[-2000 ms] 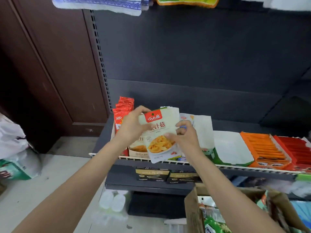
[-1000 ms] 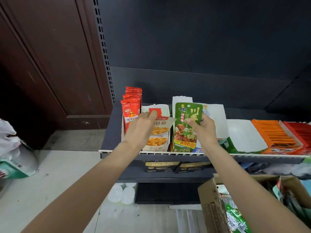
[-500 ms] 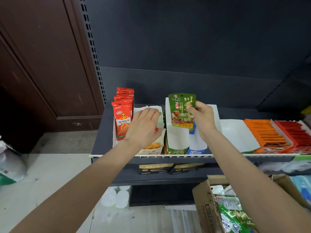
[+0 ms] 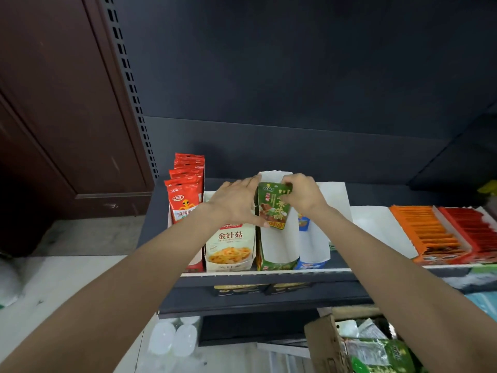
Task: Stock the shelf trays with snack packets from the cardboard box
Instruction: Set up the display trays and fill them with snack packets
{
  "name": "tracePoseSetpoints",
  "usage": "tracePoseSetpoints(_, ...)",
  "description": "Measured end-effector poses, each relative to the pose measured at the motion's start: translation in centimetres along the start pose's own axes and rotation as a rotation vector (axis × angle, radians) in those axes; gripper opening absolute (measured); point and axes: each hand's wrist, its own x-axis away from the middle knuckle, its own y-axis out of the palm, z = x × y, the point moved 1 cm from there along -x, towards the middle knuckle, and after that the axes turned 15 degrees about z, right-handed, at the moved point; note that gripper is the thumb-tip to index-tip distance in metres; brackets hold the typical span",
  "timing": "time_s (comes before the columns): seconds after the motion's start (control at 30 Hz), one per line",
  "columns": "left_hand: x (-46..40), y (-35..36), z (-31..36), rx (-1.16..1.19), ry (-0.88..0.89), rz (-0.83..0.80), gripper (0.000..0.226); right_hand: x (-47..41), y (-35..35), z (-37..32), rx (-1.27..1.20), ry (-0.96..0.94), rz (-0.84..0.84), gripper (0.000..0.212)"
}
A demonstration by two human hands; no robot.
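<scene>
A person restocks a shop shelf, with red snack packets (image 4: 185,195) standing in a row in the leftmost tray. Next along, a cream packet of enoki mushroom snack (image 4: 230,244) fronts its own tray. Above it, the left hand (image 4: 236,201) reaches across, fingers extended along the left edge of a green snack packet (image 4: 274,205) and the thumb at its lower corner, steadying it rather than closing round it. The right hand (image 4: 302,195) pinches the packet's top right corner between thumb and curled fingers. The packet stands upright, over the rear part of the green-fronted tray (image 4: 278,247), whose white floor shows bare ahead of it. To seat it well, the packet likely wants lowering straight down until its bottom edge meets the tray floor, then pressing back against the rear wall so later packets can queue in front, label facing out. The left hand can keep the edge from twisting while the right lets go last. Further right sit a blue-fronted tray (image 4: 313,246), then orange stick packs (image 4: 427,232) and red stick packs (image 4: 473,227). At lower right, the cardboard box (image 4: 326,345) holds more green packets, the supply for the next trips.
</scene>
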Motion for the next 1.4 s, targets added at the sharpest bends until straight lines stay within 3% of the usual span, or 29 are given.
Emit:
tracePoseSetpoints(0.07, -0.1, 0.1, -0.1, 0.008, 0.011, -0.003, 0.115, -0.3, 0.2, -0.1, 0.061, -0.062, 0.064, 0.007)
tracePoseSetpoints(0.33, -0.1, 0.2, -0.2, 0.015, 0.015, 0.013, 0.112, -1.3, 0.7, -0.2, 0.211, -0.251, 0.232, 0.025)
tracePoseSetpoints(0.53, 0.3, -0.2, 0.4, 0.009, -0.002, 0.041, 0.112, -0.2, 0.4, -0.7, -0.007, -0.181, 0.279, 0.022)
tracePoseSetpoints(0.67, 1.2, -0.3, 1.1, -0.014, 0.033, 0.056, 0.109, 2.3, -0.1, -0.5, -0.173, -0.073, 0.194, 0.021)
tracePoseSetpoints(0.77, 2.2, -0.3, 2.3, 0.009, 0.056, 0.144, 0.093, 5.4, -0.5, 0.7, -0.345, 0.051, 0.072, 0.019)
tracePoseSetpoints(0.9, 3.9, 0.8, 6.1, 0.019, 0.125, 0.374, 0.05, 10.3, -1.5, 4.2, -0.393, 0.162, 0.029, 0.017)
tracePoseSetpoints(1.03, 6.0, 4.1, 12.7, 0.125, 0.173, 0.388, 0.04, 15.5, -3.1, 9.1, -0.364, 0.23, -0.003, 0.017)
tracePoseSetpoints(1.17, 7.6, 8.7, 19.5, 0.222, 0.144, 0.278, 0.025, 20.6, -3.6, 15.6, -0.174, 0.274, -0.078, 0.019)
tracePoseSetpoints(1.3, 9.2, 13.3, 24.6, 0.217, 0.052, 0.021, 0.04, 25.1, -3.3, 21.4, 0.047, 0.219, -0.255, 0.02)
tracePoseSetpoints(1.4, 10.7, 16.6, 28.1, 0.192, -0.014, -0.2, 0.048, 28.0, -3.0, 24.5, 0.151, 0.076, -0.41, 0.046)
